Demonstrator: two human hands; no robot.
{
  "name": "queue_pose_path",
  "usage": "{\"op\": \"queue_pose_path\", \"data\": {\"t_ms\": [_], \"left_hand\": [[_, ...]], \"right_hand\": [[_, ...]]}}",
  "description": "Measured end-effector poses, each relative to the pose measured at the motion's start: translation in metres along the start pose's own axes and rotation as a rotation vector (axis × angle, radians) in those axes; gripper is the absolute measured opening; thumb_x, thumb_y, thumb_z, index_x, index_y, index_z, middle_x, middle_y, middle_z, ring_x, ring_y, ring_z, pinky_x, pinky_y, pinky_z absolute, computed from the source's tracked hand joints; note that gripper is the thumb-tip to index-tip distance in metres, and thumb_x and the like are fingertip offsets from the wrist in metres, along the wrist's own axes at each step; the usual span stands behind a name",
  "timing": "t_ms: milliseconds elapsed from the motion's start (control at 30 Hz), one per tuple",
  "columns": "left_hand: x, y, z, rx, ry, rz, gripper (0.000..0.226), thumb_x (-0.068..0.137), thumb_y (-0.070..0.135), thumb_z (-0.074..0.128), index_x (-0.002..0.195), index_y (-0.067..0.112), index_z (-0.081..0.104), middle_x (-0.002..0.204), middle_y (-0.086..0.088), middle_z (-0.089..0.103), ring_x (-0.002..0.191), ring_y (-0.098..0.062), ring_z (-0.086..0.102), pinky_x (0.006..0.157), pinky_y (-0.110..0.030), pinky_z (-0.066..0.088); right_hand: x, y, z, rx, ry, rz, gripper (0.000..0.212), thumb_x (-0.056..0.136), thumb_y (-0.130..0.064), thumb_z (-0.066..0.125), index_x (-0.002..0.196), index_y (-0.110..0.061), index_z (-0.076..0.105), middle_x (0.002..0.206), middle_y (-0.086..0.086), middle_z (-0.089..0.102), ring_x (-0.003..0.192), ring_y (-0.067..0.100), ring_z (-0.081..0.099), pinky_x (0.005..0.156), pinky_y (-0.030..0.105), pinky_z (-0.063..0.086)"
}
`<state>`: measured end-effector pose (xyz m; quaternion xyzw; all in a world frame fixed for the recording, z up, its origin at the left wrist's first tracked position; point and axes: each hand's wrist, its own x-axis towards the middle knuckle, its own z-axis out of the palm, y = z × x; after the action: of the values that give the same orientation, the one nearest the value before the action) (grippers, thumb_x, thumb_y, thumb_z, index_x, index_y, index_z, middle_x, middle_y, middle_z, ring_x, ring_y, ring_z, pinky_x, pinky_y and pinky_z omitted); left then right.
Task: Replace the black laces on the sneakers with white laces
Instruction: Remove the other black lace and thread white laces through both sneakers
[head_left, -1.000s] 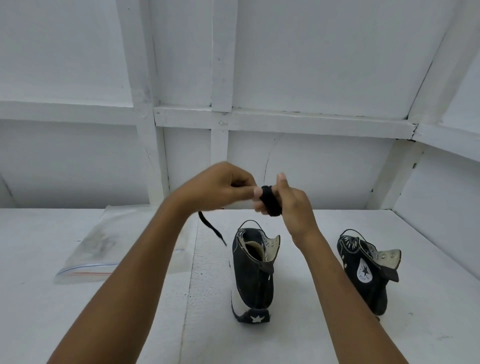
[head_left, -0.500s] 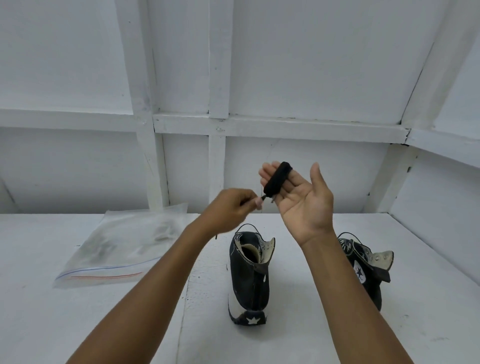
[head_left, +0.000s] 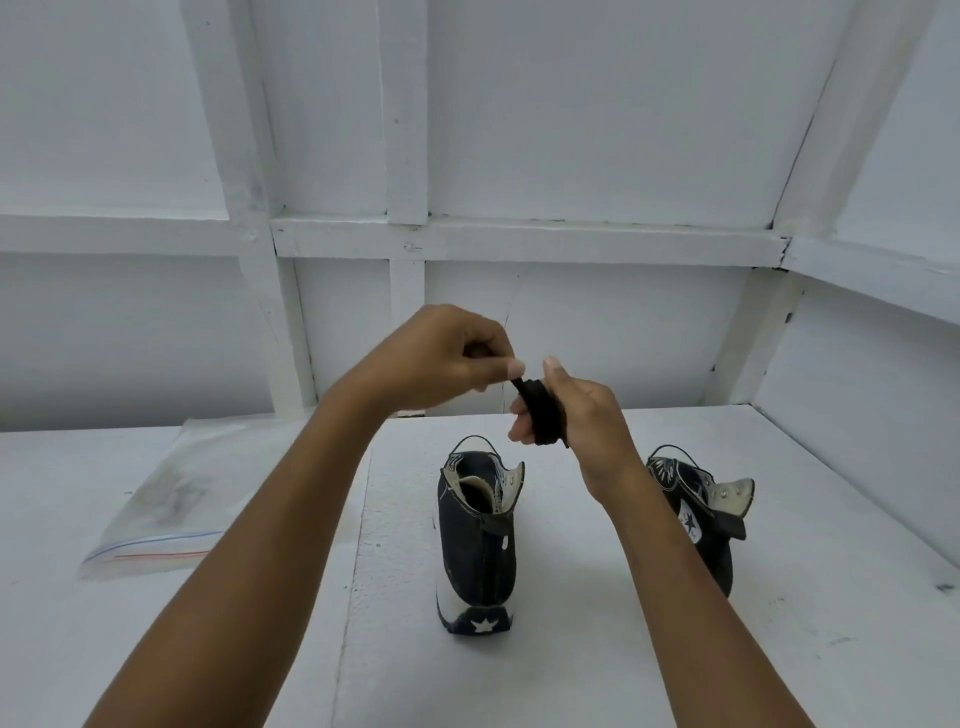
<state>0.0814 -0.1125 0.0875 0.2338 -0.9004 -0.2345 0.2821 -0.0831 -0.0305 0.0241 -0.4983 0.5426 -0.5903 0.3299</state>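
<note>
Head view finds the black lace (head_left: 540, 410) wound in a small bundle round the fingers of your right hand (head_left: 584, 423), which curl on it, raised above the table (head_left: 571, 665). It looks light, soft and limp, likely to unravel, so take it by the free end, which your left hand (head_left: 447, 358) pinches between thumb and forefinger. The lace is flat and matt black. An unlaced sneaker (head_left: 478, 551) stands below, a second sneaker (head_left: 701, 525) to its right, and a clear bag (head_left: 156, 514) lies to the left.

Two black canvas high-top sneakers (head_left: 480, 540) (head_left: 698, 519) carry white stars; coiled black lace (head_left: 540, 413); clear plastic bag (head_left: 156, 509) striped blue and red; white bench (head_left: 571, 649).
</note>
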Motion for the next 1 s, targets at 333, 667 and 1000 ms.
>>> {"op": "queue_pose_path", "data": {"t_ms": [333, 667, 1000], "left_hand": [[-0.001, -0.008, 0.063, -0.613, 0.074, -0.247, 0.020, 0.101, 0.019, 0.055, 0.090, 0.004, 0.063, 0.084, -0.011, 0.069, 0.079, -0.018, 0.069, 0.074, -0.040, 0.060], [0.003, 0.045, 0.112, -0.511, -0.094, -0.142, 0.030, 0.103, 0.011, 0.047, 0.121, 0.016, 0.071, 0.094, 0.009, 0.075, 0.092, -0.006, 0.068, 0.088, -0.034, 0.059], [0.003, 0.114, 0.195, -0.585, -0.197, -0.148, 0.023, 0.096, 0.007, 0.056, 0.102, 0.012, 0.077, 0.083, -0.004, 0.073, 0.082, -0.018, 0.072, 0.084, -0.040, 0.060]], "right_hand": [[-0.008, -0.010, -0.011, 0.379, -0.104, 0.080, 0.043, 0.102, -0.030, 0.040, 0.069, -0.005, 0.052, 0.052, 0.000, 0.038, 0.051, 0.019, 0.050, 0.055, 0.024, 0.045], [-0.042, -0.003, -0.068, 0.601, 0.092, 0.208, 0.043, 0.105, -0.032, 0.038, 0.071, -0.010, 0.053, 0.053, -0.001, 0.041, 0.053, 0.015, 0.051, 0.058, 0.023, 0.049], [-0.134, 0.004, -0.163, 0.574, 0.104, 0.237, 0.018, 0.088, -0.018, 0.060, 0.074, -0.007, 0.059, 0.060, 0.003, 0.051, 0.064, 0.018, 0.059, 0.064, 0.026, 0.053]]}}
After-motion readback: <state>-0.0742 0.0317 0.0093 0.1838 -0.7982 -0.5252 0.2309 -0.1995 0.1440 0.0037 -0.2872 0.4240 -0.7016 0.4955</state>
